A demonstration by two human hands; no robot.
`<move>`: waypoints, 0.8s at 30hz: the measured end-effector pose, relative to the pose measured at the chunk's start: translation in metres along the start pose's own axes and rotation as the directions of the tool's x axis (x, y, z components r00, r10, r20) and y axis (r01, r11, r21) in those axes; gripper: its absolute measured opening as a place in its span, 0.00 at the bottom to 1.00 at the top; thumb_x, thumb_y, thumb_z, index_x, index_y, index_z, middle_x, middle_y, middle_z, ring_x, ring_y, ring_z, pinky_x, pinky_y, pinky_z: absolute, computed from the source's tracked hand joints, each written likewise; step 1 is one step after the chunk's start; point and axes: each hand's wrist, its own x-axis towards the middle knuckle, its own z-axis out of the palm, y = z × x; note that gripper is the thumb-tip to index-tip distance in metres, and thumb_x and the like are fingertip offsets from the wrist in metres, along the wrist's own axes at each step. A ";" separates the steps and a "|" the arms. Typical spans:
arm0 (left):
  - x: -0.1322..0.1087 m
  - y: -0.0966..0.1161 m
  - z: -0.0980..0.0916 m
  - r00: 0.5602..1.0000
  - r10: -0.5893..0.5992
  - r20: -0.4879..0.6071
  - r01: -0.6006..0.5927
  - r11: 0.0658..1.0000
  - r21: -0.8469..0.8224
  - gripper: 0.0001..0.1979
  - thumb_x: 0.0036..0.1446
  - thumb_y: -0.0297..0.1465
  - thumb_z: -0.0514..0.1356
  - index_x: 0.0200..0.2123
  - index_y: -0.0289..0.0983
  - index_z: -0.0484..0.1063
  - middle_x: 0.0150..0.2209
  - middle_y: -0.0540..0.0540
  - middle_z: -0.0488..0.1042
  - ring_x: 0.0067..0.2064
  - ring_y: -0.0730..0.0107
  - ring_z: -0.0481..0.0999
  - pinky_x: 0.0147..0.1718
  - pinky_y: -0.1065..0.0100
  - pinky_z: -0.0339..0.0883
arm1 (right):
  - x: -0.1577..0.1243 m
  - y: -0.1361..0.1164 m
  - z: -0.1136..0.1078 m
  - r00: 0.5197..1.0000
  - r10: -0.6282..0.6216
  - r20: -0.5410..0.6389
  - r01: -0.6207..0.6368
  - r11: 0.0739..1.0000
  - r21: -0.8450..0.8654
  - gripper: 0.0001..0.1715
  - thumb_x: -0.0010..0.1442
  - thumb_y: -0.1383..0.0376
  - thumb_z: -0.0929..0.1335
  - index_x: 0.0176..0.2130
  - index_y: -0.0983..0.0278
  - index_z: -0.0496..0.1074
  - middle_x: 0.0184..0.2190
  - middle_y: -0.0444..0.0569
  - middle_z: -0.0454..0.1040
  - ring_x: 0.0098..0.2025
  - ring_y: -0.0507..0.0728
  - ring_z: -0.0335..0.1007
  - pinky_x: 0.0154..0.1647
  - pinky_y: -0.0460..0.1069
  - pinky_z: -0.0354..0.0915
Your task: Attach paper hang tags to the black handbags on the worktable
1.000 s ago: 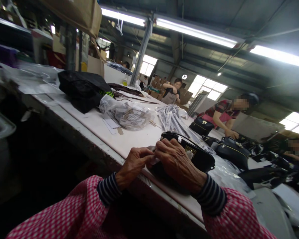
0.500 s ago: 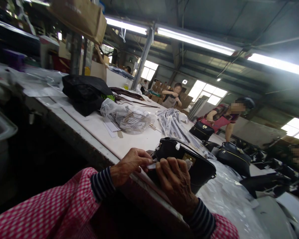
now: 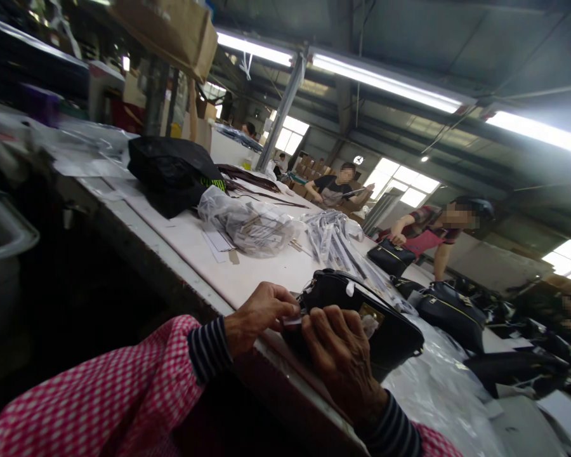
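Note:
A small black handbag (image 3: 375, 320) with a gold clasp stands at the near edge of the white worktable (image 3: 261, 266). My left hand (image 3: 259, 314) is closed in a pinch on a small pale tab at the bag's near end. My right hand (image 3: 340, 352) is curled over the bag's near side, its fingertips on the same pale tab. Both forearms wear striped cuffs under pink checked sleeves.
A clear plastic bag of tags (image 3: 252, 222), a bundle of wrapped straps (image 3: 333, 238) and a black fabric heap (image 3: 171, 171) lie further along the table. More black handbags (image 3: 450, 311) and plastic sheeting sit to the right. Two people (image 3: 433, 228) work across the table, with another further back.
My right hand has slid from on top of the bag down to its near side. The bag now shows more of its top and clasp. The view has shifted slightly.

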 end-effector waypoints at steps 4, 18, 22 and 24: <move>0.002 0.003 -0.001 1.000 -0.013 0.002 0.013 0.999 0.036 0.10 0.37 0.33 0.63 0.27 0.34 0.75 0.26 0.49 0.73 0.30 0.68 0.71 0.30 0.67 0.61 | 0.000 0.000 -0.001 1.000 0.002 -0.007 -0.002 1.000 0.005 0.12 0.67 0.73 0.62 0.40 0.69 0.75 0.38 0.55 0.74 0.39 0.61 0.61 0.39 0.57 0.55; 0.005 0.009 -0.001 0.998 -0.047 0.035 0.046 0.999 0.024 0.11 0.33 0.34 0.62 0.23 0.34 0.72 0.23 0.50 0.69 0.28 0.71 0.67 0.29 0.68 0.59 | 0.002 -0.003 0.004 0.992 0.092 -0.088 -0.094 0.995 -0.023 0.12 0.68 0.74 0.62 0.44 0.71 0.74 0.34 0.54 0.73 0.38 0.60 0.61 0.37 0.56 0.53; 0.007 0.008 -0.001 0.997 -0.043 0.058 0.041 0.998 0.038 0.10 0.35 0.34 0.62 0.23 0.34 0.71 0.23 0.50 0.69 0.29 0.70 0.68 0.30 0.68 0.59 | 0.002 -0.001 0.006 0.994 0.071 -0.079 -0.072 0.997 -0.002 0.12 0.68 0.73 0.61 0.43 0.70 0.74 0.37 0.54 0.74 0.39 0.60 0.62 0.38 0.56 0.53; 0.009 0.006 -0.001 0.997 -0.025 0.075 0.019 0.997 0.081 0.10 0.38 0.35 0.60 0.23 0.34 0.70 0.23 0.49 0.69 0.28 0.70 0.68 0.30 0.68 0.59 | 0.002 0.000 0.006 0.996 0.063 -0.059 -0.062 0.998 0.010 0.12 0.69 0.72 0.61 0.42 0.70 0.74 0.38 0.54 0.74 0.39 0.60 0.62 0.38 0.56 0.53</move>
